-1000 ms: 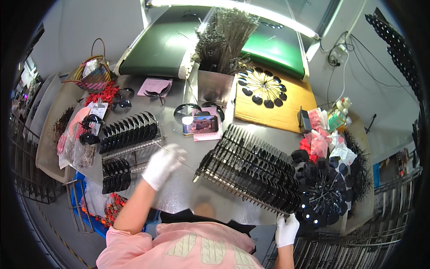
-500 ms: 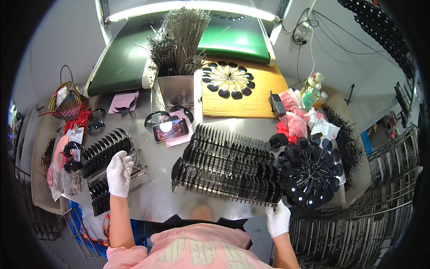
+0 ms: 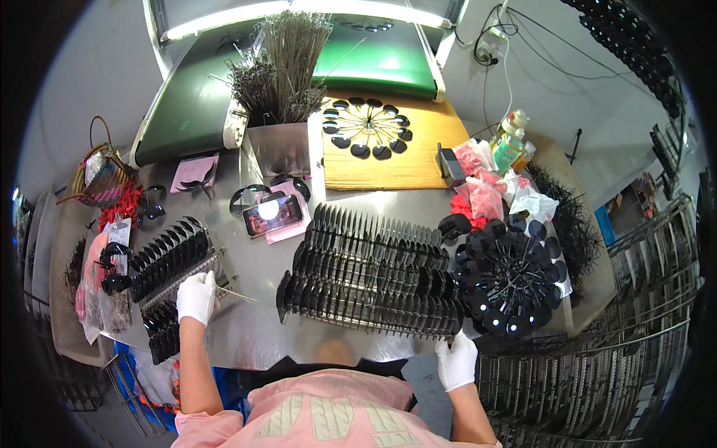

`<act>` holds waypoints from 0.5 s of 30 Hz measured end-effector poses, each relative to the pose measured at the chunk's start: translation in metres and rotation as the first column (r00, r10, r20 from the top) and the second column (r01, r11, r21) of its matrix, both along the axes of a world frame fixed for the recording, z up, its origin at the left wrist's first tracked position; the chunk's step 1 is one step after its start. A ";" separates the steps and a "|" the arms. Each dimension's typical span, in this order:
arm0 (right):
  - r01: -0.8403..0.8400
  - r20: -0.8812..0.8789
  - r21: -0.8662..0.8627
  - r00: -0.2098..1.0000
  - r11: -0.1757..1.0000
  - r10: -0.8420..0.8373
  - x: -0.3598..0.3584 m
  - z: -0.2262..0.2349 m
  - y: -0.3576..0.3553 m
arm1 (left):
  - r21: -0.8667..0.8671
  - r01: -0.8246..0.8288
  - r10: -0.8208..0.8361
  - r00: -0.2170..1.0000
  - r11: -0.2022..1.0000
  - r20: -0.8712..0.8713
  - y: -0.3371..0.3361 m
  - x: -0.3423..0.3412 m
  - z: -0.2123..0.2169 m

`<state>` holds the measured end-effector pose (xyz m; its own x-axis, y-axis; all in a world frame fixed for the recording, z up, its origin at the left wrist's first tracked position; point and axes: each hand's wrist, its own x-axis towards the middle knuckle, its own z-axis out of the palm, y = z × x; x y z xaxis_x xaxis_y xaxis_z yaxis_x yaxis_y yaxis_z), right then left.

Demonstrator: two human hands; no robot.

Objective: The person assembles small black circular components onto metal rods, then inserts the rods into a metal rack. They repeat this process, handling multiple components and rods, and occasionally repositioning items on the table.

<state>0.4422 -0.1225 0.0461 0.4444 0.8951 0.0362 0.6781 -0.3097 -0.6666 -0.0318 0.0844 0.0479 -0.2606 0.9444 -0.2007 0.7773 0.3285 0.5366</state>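
Note:
A rack of glossy black rounded pieces (image 3: 370, 272), set in close rows, spans the middle of the metal table. Beyond its left end, my left hand (image 3: 196, 299), in a white glove, is closed on a thin metal rod (image 3: 250, 299) that runs toward the rack. My right hand (image 3: 456, 363), also gloved, pinches the rack's near right corner at the table's front edge; the exact grip is partly hidden. Beside my left hand lies a smaller rack of black pieces (image 3: 170, 257). A round cluster of black discs on wires (image 3: 511, 280) adjoins the main rack's right end.
Behind the rack lies a phone (image 3: 271, 216) on pink paper. A bundle of wire hooks (image 3: 287, 71) stands in a metal holder, beside cardboard (image 3: 388, 172) bearing a ring of black discs. Bottles (image 3: 509, 142) and plastic bags stand right; a woven basket (image 3: 101, 179) sits left.
The whole view has shifted slightly left. My left hand has come a little nearer to me and rightward, still on the rod. My right hand keeps its place at the rack's corner.

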 end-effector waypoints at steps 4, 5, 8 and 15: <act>-0.003 0.041 0.009 0.999 1.000 0.003 -0.001 -0.003 -0.002 | -0.195 -0.065 0.055 0.997 0.979 -0.054 -0.001 -0.001 0.010; 0.002 0.049 0.033 0.999 0.999 -0.003 -0.001 -0.004 -0.003 | -0.203 -0.010 -0.004 0.998 0.979 -0.069 -0.001 0.000 0.010; -0.019 0.063 0.030 0.998 0.999 0.017 0.000 -0.004 -0.003 | -0.095 -0.037 0.028 0.996 0.995 -0.087 0.009 0.001 0.010; -0.023 -0.010 0.033 1.000 0.999 0.024 -0.006 0.000 0.002 | -0.163 0.097 -0.115 0.988 0.982 -0.106 0.025 0.047 0.037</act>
